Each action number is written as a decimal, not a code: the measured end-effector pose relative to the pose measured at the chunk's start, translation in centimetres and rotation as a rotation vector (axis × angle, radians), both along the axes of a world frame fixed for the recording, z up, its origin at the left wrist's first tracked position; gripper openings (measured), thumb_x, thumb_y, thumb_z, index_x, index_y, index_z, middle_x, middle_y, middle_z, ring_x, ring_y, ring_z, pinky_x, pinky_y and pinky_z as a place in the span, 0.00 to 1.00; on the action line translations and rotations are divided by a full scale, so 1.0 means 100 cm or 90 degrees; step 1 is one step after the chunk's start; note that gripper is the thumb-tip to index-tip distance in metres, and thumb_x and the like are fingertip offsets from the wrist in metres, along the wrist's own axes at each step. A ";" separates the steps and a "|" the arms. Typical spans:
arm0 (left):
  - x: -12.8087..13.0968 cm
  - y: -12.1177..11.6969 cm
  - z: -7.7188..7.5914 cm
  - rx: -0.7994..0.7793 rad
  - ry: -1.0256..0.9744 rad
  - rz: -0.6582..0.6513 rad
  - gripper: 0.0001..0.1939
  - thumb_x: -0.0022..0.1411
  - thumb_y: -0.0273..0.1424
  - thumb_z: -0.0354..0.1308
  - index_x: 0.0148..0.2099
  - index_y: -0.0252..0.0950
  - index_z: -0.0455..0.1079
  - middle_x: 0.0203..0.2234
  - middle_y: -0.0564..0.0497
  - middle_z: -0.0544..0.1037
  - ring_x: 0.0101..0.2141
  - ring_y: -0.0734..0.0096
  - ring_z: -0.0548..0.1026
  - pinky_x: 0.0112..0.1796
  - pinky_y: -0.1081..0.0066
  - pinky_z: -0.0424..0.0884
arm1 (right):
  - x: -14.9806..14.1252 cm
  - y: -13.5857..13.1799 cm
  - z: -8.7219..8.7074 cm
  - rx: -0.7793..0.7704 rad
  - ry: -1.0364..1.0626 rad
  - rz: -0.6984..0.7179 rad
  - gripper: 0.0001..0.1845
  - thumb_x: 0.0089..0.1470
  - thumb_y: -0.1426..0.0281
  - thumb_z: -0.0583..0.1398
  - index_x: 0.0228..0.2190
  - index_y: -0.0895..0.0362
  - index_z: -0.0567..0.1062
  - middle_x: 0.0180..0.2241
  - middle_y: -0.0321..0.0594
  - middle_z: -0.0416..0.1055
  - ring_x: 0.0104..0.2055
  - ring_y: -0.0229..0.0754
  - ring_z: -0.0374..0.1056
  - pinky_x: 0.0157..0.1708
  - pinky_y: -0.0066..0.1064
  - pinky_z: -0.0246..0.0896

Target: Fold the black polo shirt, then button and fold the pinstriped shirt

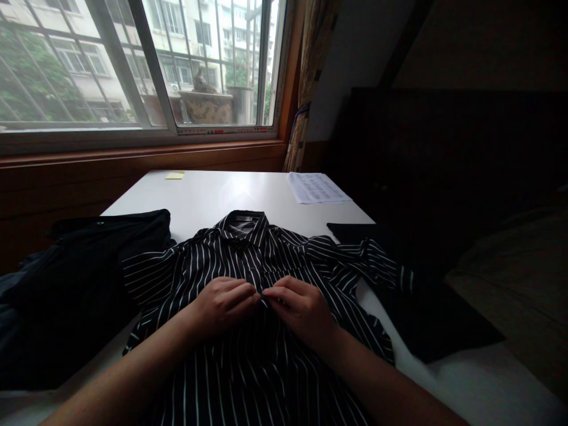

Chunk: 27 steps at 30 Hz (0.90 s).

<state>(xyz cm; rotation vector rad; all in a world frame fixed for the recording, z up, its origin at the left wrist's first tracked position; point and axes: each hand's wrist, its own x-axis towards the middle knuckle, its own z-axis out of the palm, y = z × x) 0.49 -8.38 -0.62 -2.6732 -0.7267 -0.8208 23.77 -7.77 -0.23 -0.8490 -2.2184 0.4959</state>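
Two bare hands meet over the front of a black-and-white striped shirt (208,260), which lies face up, collar away from the wearer, along the middle of a white table (213,192). The left hand (228,302) and right hand (302,307) almost touch; their fingers are narrow, bunched to the thumbs, and seem to pinch the shirt's front opening. Whether a button sits between them I cannot tell, as the fingers hide it.

Dark clothes (84,284) are heaped along the table's left edge, against one sleeve; the other sleeve reaches over a dark cloth (430,322) at the right edge. A yellow note (175,176) lies by the far left corner, printed sheets (317,188) by the far right corner.

The likeliest slip, I judge, is the thin cloth escaping the fingertips, since dim light and dark fabric blur the opening. The rumpled front could leave its two sides uneven, and a hard tug might drag the dark cloth along under the sleeve
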 end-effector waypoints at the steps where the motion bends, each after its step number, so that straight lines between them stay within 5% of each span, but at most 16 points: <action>1: 0.000 0.000 0.000 -0.001 -0.002 -0.002 0.06 0.71 0.28 0.51 0.43 0.35 0.69 0.27 0.53 0.74 0.26 0.74 0.70 0.26 0.71 0.66 | 0.000 0.000 0.000 0.011 -0.008 -0.001 0.10 0.64 0.67 0.58 0.43 0.49 0.80 0.37 0.39 0.77 0.39 0.42 0.73 0.42 0.34 0.69; 27: 0.000 0.001 0.004 0.013 -0.006 -0.023 0.02 0.69 0.26 0.55 0.43 0.35 0.68 0.27 0.54 0.74 0.25 0.73 0.68 0.25 0.69 0.62 | -0.002 0.000 -0.005 0.071 0.051 -0.020 0.05 0.59 0.74 0.62 0.36 0.54 0.79 0.32 0.37 0.75 0.34 0.39 0.73 0.36 0.30 0.69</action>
